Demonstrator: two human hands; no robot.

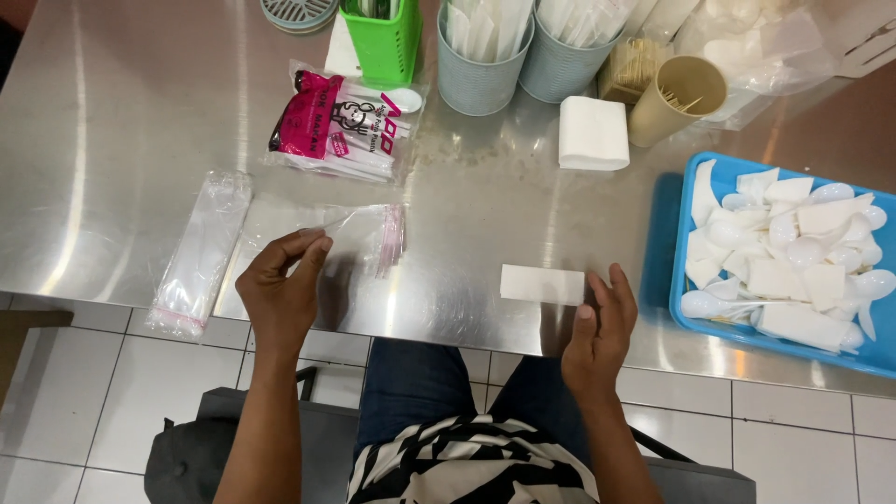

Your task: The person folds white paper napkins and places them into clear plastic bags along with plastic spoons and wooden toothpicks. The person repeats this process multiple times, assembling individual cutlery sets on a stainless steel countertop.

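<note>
The left hand [283, 285] is pinching a thin clear plastic sleeve [359, 233] over the steel desk [121, 121]; the right hand [597, 327], fingers loose, is touching a folded white napkin [541, 284] near the desk's front edge. The slippery sleeve risks slipping from the pinching grip, and the napkin risks sliding off the edge.

steel table [140, 112], blue tray [686, 322], folded napkin [542, 284]

Both bare forearms rise from the bottom edge, the left from about 7 o'clock and the right from about 5 o'clock, each angled slightly inward. The left hand [283, 285] sits at about 9 o'clock of centre, back to the camera, its thumb and forefinger tips pinched together and pointing toward 1 o'clock. The right hand [599, 331] sits at about 4 o'clock, fingers [620, 287] loosely spread and extended toward 12 o'clock, thumb tucked at its inner side.
</note>
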